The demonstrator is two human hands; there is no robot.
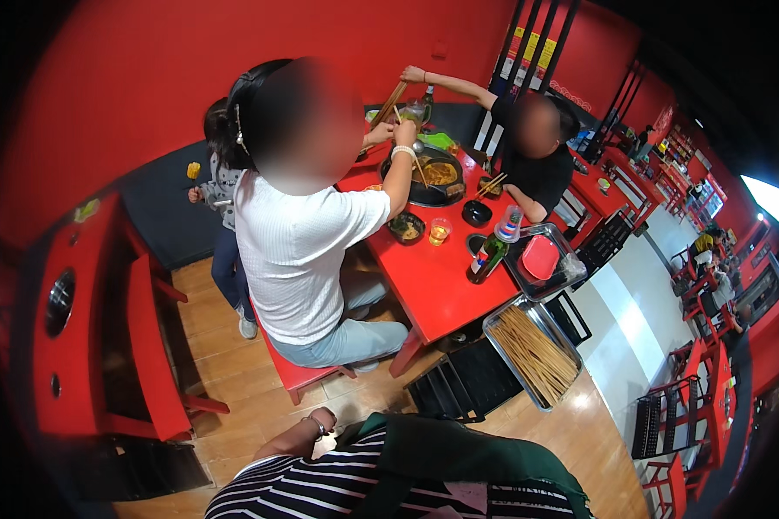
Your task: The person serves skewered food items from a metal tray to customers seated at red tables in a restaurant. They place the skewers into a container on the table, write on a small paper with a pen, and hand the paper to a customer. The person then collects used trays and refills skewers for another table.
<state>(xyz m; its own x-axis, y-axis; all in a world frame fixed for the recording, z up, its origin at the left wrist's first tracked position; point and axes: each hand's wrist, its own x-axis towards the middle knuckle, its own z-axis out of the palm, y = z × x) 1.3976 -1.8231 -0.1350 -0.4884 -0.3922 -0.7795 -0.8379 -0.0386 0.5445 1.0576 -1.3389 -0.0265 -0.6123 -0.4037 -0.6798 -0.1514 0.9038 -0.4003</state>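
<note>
My left hand (323, 422), with a bracelet at the wrist, hangs low beside my striped top and green apron. Its fingers look curled, but whether they hold anything is unclear. My right hand is out of view. Before me, a metal tray (489, 322) full of thin wooden sticks (535, 357) stands by the corner of a red table (422, 292). On the table are a black pot of food (440, 174), bowls, a cup of yellow drink (439, 231) and a green bottle (489, 258) with stacked plastic cups (509, 224).
A seated person in white (298, 259) holds chopsticks over the pot. Opposite, a person in black (539, 175) reaches out with a bundle of sticks. A child (224, 188) holds corn behind the red bench. A black rack (470, 383) stands near me; another red table (71, 363) is at left.
</note>
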